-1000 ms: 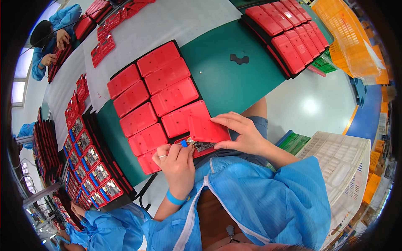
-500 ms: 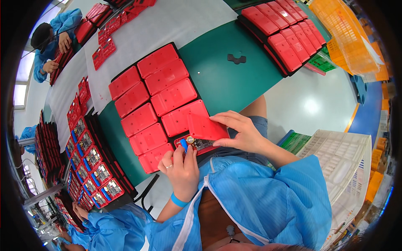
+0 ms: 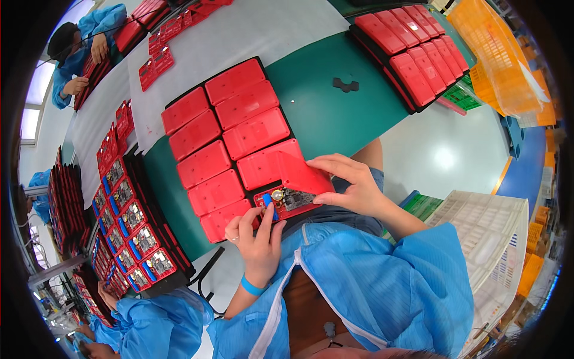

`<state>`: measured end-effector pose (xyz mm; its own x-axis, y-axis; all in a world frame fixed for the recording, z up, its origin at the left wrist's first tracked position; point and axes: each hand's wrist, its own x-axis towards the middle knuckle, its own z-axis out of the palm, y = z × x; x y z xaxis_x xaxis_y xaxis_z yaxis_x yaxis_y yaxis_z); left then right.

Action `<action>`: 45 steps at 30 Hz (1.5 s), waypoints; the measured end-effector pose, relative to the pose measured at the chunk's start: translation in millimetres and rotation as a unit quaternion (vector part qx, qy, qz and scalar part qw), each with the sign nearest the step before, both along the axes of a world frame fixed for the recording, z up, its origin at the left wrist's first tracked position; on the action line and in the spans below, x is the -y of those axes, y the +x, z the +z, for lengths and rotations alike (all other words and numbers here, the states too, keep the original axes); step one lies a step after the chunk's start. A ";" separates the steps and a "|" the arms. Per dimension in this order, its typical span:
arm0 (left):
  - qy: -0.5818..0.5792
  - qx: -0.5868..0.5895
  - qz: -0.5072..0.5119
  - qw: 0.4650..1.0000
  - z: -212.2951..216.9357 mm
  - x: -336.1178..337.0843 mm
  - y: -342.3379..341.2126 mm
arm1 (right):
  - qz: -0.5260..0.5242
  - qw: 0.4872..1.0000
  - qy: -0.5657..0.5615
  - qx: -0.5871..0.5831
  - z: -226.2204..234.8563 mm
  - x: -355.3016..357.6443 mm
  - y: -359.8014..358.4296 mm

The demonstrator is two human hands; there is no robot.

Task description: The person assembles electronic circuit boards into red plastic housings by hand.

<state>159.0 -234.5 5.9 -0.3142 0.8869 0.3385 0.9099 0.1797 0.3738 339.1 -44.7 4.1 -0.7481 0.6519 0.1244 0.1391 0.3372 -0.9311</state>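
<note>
My right hand [image 3: 354, 186] grips a red plastic cover [image 3: 304, 177] between thumb and fingers, tilted over the right part of a red case [image 3: 258, 200]. Inside that case lie a circuit board [image 3: 296, 200], a round metallic part [image 3: 277, 195] and a blue cylindrical part [image 3: 267, 204]. My left hand [image 3: 257, 242] has its fingers apart, with a fingertip resting on the blue part. The cover hides some of the board. Closed red cases [image 3: 256, 129] lie in two columns on a black tray [image 3: 260, 64], just beyond my hands.
Another stack of red cases [image 3: 412, 75] stands at the far right of the green table [image 3: 323, 113], near a dark flat piece [image 3: 345, 84]. Open cases with boards [image 3: 133, 214] fill trays at left. Co-workers in blue sit at left. A white crate [image 3: 478, 221] stands at right.
My left fingers have spread apart, and the thumb has come away from the blue part. More of the board shows beneath the cover. The whole view has shifted slightly.
</note>
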 end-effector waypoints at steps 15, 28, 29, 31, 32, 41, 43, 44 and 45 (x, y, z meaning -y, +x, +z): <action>0.113 0.057 0.055 0.990 -17.5 32.2 -5.6 | 0.055 0.963 0.255 0.073 18.8 11.9 -14.8; -0.012 0.111 -0.033 0.993 10.6 -7.3 -27.0 | -0.016 0.975 0.211 0.060 22.7 6.2 -3.9; -0.024 0.110 -0.035 0.993 12.3 -7.8 -28.5 | -0.023 0.976 0.209 0.061 22.3 5.3 -2.2; -0.037 0.108 -0.043 0.993 14.9 -8.4 -30.7 | -0.030 0.975 0.214 0.055 20.2 2.6 0.8; -0.049 0.120 -0.043 0.991 16.6 -9.0 -31.4 | -0.033 0.974 0.220 0.050 19.0 1.8 2.0; -0.111 0.151 -0.077 0.979 25.3 -20.6 -46.4 | -0.040 0.977 0.203 0.046 14.1 -2.2 7.9; -0.119 0.134 -0.079 0.981 27.1 -22.2 -47.5 | -0.041 0.978 0.200 0.044 14.4 -3.0 8.3; -0.115 0.123 -0.088 0.982 27.3 -22.0 -47.3 | -0.040 0.978 0.198 0.043 14.9 -3.3 8.6; -0.110 0.112 -0.097 0.983 27.3 -21.9 -46.7 | -0.043 0.979 0.197 0.043 15.2 -3.3 8.9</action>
